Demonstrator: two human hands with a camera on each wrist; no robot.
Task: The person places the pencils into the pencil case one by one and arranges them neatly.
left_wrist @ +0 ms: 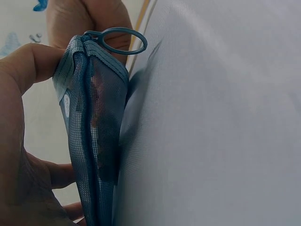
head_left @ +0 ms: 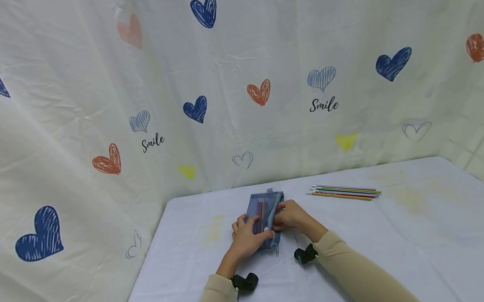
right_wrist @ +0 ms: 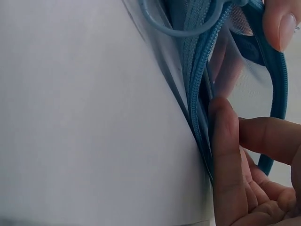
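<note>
Head view sets the main thing plainly: a blue mesh pouch point(head_left: 254, 207) lying on the white-covered surface point(head_left: 182, 254), with slim reddish sticks point(head_left: 261, 211) visible through its mesh. The left hand point(head_left: 248, 238) grips the pouch across its near left part, thumb over the top and fingers bent at its left side. The right hand point(head_left: 292, 214) is at the pouch's right side, index finger fairly straight inside the parted zip point(right_wrist: 278, 89) and thumb tip resting against that finger; whether anything is pinched between them I cannot tell. To the right of the pouch, well apart from both hands, lies a loose bundle of pencils point(head_left: 345, 193).

The likeliest trouble is at the mouth: the mesh looks soft, so if the left thumb slackens, the upper zip edge could sag onto the right hand's fingers and narrow the gap. A hard push from the right might skid or fold the pouch, since one hand alone appears to steady it. The pull ring point(left_wrist: 120, 29) stands proud of the pouch's end and could snag a finger. Tipping the pouch mouth-down could let the sticks slide out.
</note>
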